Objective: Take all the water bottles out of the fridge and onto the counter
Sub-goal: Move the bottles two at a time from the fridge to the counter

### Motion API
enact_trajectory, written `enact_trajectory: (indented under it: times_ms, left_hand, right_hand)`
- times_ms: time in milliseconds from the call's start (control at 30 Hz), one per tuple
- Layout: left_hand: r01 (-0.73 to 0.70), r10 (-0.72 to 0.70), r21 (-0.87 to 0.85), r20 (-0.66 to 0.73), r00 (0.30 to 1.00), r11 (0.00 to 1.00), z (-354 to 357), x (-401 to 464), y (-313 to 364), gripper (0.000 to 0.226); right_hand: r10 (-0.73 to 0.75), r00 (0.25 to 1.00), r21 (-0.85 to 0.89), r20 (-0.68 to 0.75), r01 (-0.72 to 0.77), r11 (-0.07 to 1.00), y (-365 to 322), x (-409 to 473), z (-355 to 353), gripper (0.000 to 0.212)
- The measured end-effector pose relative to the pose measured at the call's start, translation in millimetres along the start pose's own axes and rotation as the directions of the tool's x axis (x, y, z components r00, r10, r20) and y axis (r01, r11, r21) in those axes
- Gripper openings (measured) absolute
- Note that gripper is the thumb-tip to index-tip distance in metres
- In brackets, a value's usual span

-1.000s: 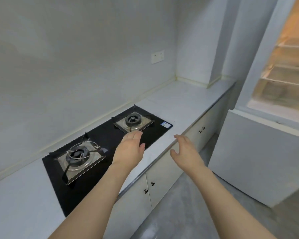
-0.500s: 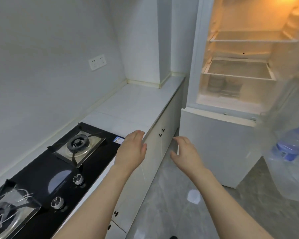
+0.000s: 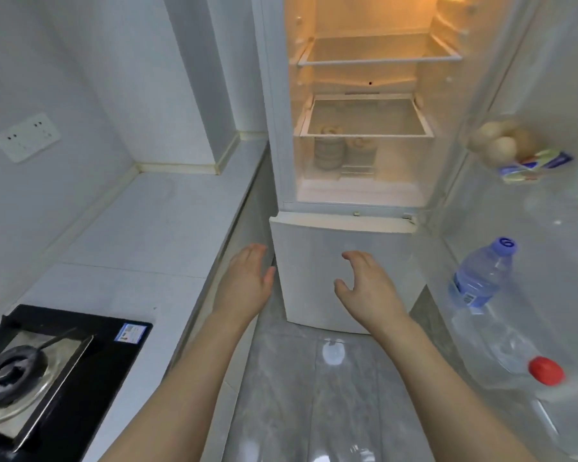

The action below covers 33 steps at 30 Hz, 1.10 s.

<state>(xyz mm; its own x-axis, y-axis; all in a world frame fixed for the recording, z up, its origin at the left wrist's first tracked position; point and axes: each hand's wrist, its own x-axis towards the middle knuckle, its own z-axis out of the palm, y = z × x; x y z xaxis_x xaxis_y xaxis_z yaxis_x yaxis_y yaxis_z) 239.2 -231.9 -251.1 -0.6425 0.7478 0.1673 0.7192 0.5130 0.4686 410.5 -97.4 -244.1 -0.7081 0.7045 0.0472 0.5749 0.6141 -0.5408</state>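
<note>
Open fridge (image 3: 357,128), bottles (image 3: 481,278) right of hands (image 3: 369,285)

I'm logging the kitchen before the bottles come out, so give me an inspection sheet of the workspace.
Surface: white counter, bare where visible.
Job's things: purple-capped bottle and red-capped bottle in the fridge door.
Clutter: eggs, carton, bowls in the fridge.
Hands: left hand and right hand empty, fingers relaxed.
Cables: nothing seen.
Surroundings: gas hob, wall socket, grey floor.
</note>
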Motion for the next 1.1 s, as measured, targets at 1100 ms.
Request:
enact_trajectory:
  times_ms: [1100]
  left_hand:
    - [-0.036, 0.272, -0.463, 0.453, 0.849, 0.885, 162, 58, 290, 0.053]
  right_hand:
    - [0.539, 0.737, -0.317, 0.408, -0.439, 0.841, 165, -59, -120, 0.031]
